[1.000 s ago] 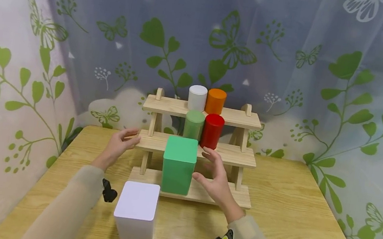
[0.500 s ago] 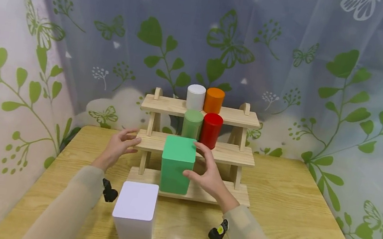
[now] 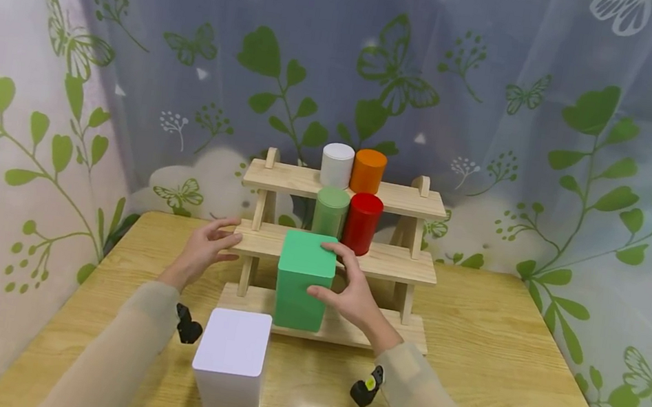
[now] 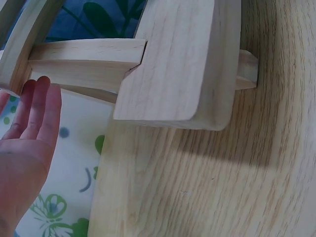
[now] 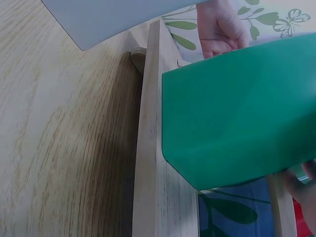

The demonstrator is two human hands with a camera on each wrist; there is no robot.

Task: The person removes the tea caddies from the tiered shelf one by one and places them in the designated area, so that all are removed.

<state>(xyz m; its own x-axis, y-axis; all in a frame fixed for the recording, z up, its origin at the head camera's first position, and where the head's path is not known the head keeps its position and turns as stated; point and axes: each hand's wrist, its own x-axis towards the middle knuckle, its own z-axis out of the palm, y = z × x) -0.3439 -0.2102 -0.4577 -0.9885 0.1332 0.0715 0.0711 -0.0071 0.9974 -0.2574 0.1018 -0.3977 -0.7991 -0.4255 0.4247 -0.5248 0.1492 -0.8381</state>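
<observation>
A tall green box (image 3: pixel 301 297) stands on the lowest tier of a three-tier wooden shelf (image 3: pixel 395 263). My right hand (image 3: pixel 355 299) grips its right side, thumb across the front and a finger over the top edge. In the right wrist view the green box (image 5: pixel 232 113) hides most of that hand's fingers. My left hand (image 3: pixel 201 252) is at the left end of the middle tier, fingertips right at the wood. The left wrist view shows the left hand (image 4: pixel 29 148) with its fingers extended. Behind the green box are a light green can (image 3: pixel 331 211) and a red can (image 3: pixel 363 224).
A white box (image 3: pixel 231 364) stands on the wooden table (image 3: pixel 496 373), in front of the shelf and between the forearms. On the top tier are a white can (image 3: pixel 336 165) and an orange can (image 3: pixel 368 172). A patterned curtain (image 3: pixel 500 33) hangs behind.
My right hand has moved left from beside the green box onto its right side and top edge. The left hand and the boxes have stayed in place.
</observation>
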